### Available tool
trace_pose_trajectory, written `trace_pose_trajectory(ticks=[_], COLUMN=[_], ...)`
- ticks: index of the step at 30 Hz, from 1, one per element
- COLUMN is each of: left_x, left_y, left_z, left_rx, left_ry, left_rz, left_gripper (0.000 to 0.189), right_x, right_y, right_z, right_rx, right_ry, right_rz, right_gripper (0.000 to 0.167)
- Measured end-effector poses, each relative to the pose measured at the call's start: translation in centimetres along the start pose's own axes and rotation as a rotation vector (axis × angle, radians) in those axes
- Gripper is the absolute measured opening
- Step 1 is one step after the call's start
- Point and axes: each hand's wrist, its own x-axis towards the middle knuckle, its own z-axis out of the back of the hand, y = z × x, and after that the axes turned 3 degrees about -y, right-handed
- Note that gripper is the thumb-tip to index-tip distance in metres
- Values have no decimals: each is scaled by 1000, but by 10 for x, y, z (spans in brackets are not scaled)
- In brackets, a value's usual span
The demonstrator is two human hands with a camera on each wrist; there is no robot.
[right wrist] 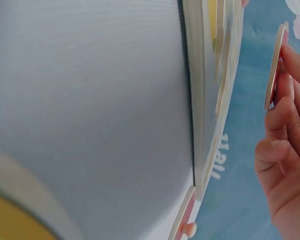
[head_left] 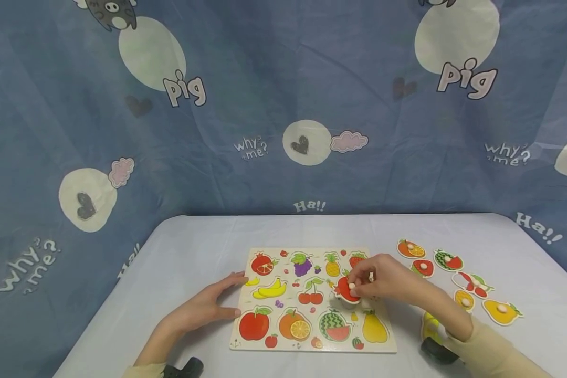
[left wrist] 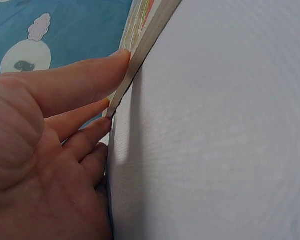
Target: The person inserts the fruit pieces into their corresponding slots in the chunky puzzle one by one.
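A fruit puzzle board lies flat on the white table. My left hand rests along its left edge, fingers relaxed; in the left wrist view the thumb touches the board's side. Over the right part of the board, my right hand pinches a red fruit puzzle piece by its small pale knob. The piece is tilted and raised off the board, with a bit of green at its top. Seen edge-on in the right wrist view, the red piece sits between thumb and fingers.
Right of the board lie several loose knobbed pieces, among them an orange piece, a watermelon piece, a cherry piece and a pear piece. A yellow-green piece is partly hidden by the right wrist. A blue patterned cloth hangs behind.
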Motion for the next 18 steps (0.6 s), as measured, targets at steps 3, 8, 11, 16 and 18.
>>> trace_pose_trajectory(ticks=[3,8,11,16,18], left_x=[0,-2,-3,-2,-1], left_y=[-1,-2,-2,-2,-2], left_z=[0,-1,0,1,1], left_rx=[3,23,27,25,22], left_ry=[-5,-11,-10,7,12], left_rz=[6,19,8,-15,-14], left_gripper=[70,71,72,73,72], right_x=[2,9,13,22,25], right_y=[1,7,12,18,21], right_z=[0,0,-1,-2,-2], right_rx=[-5,-14,-14,-43,-58], right_ry=[-11,-15,-10,-12,-14], right_rz=[1,-6,-7,11,21], right_gripper=[12,12,11,13,13])
